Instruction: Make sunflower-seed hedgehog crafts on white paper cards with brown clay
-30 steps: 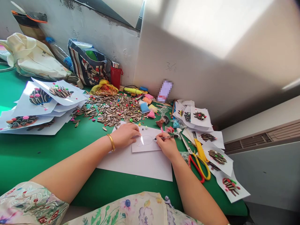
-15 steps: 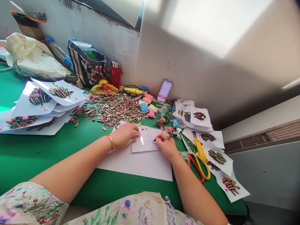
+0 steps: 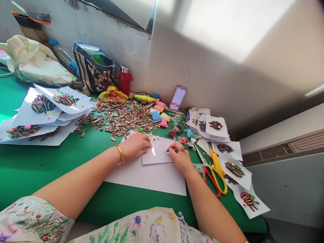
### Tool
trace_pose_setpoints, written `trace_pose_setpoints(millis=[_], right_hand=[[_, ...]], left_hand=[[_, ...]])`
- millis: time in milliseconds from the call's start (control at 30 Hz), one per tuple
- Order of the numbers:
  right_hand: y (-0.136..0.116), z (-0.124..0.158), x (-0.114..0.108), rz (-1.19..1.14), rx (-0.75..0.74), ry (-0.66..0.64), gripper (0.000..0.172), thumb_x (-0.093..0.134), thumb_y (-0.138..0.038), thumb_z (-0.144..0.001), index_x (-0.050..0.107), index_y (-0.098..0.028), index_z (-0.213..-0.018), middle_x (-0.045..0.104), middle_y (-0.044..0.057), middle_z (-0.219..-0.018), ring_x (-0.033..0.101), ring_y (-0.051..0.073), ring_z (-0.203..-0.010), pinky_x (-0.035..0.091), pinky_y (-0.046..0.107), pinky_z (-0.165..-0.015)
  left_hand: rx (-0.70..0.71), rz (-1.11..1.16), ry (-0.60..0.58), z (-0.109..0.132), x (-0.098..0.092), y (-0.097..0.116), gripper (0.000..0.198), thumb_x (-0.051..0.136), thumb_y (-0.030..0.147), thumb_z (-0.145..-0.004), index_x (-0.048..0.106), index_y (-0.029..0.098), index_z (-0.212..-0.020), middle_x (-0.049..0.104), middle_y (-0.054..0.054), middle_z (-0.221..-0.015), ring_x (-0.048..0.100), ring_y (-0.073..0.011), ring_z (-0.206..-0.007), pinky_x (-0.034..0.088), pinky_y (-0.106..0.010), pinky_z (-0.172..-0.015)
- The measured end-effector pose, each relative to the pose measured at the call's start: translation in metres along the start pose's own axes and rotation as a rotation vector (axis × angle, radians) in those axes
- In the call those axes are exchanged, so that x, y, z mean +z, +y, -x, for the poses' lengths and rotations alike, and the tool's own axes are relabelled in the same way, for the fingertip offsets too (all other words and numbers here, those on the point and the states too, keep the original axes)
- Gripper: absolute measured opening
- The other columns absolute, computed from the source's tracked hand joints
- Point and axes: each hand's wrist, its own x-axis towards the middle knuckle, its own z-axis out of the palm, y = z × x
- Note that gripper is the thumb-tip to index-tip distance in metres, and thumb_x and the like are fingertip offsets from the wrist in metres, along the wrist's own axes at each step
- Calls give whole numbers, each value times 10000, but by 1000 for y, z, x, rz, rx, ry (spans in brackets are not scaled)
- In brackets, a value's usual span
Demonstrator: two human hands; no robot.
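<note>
My right hand (image 3: 180, 157) is closed around a dark pen (image 3: 182, 148), its tip at the right part of a small white card (image 3: 158, 159). A thin, rounded outline is drawn on the card. My left hand (image 3: 136, 145), a gold bangle at its wrist, lies flat with its fingertips at the card's upper left edge. Under the card and both hands is a larger white sheet (image 3: 149, 177). A few tiny coloured balls rest just beyond the card.
Sunflower seeds (image 3: 126, 118) are heaped behind the sheet, beside bags of coloured clay (image 3: 156, 116). Scissors (image 3: 214, 175) and a yellow cutter (image 3: 216, 162) lie right. Seed-decorated cards (image 3: 50, 114) are stacked left, others (image 3: 235, 168) right. A red flask (image 3: 124, 81) stands by the wall.
The pen tip and my right hand have shifted very slightly, and the drawn outline's right side looks a little longer. My left hand stays in place.
</note>
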Motion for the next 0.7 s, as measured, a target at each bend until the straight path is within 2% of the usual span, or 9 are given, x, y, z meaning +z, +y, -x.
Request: trace_pose_setpoints(millis=[700], right_hand=[[-3, -1, 1, -35, 3, -15, 165, 526, -353, -771, 643, -236, -767, 649, 0, -700, 573, 187, -644, 432, 294, -611]], left_hand=[[19, 4, 14, 0, 3, -3, 299, 682, 233, -838, 730, 277, -1130, 665, -49, -1189, 563, -259, -1131, 417, -388, -953]])
